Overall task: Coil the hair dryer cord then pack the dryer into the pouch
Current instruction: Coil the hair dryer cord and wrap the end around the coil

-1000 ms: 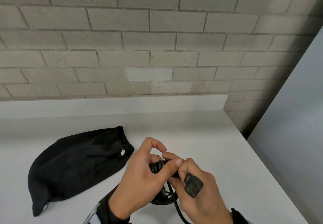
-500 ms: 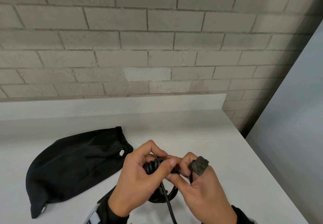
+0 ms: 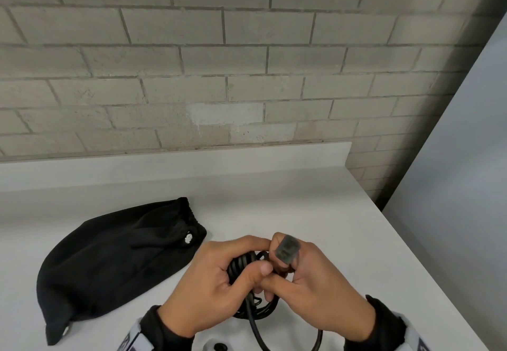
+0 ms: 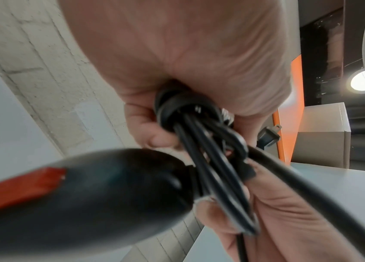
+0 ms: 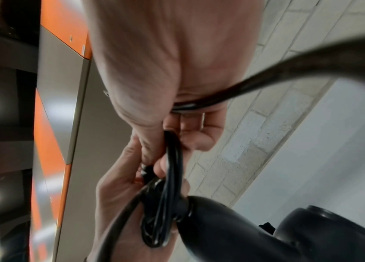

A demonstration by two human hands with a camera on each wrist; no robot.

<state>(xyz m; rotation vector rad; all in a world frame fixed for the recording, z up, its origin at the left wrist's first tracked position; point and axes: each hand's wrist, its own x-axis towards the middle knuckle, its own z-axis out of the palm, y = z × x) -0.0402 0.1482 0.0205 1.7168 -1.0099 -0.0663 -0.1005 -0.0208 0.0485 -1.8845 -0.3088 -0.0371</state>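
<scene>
Coiling step, near finish: your left hand [image 3: 211, 282] grips bundled cord [image 3: 241, 265] above near table [image 3: 315, 213] edge; your right hand [image 3: 315, 282] pinches plug [image 3: 286, 249] end beside bundle. Dryer [image 4: 76, 195] hangs below hands. Next, likely: tuck plug, carry dryer to black pouch [image 3: 109, 263], left. No legible writing.

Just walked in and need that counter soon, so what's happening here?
A person is coiling a hair dryer's cord above the white counter. The left hand grips the bundled loops, while the right hand holds the plug end, wrapping it around them. The dryer hangs just below the hands. The black pouch lies to the left on the counter, nothing packed yet.
</scene>
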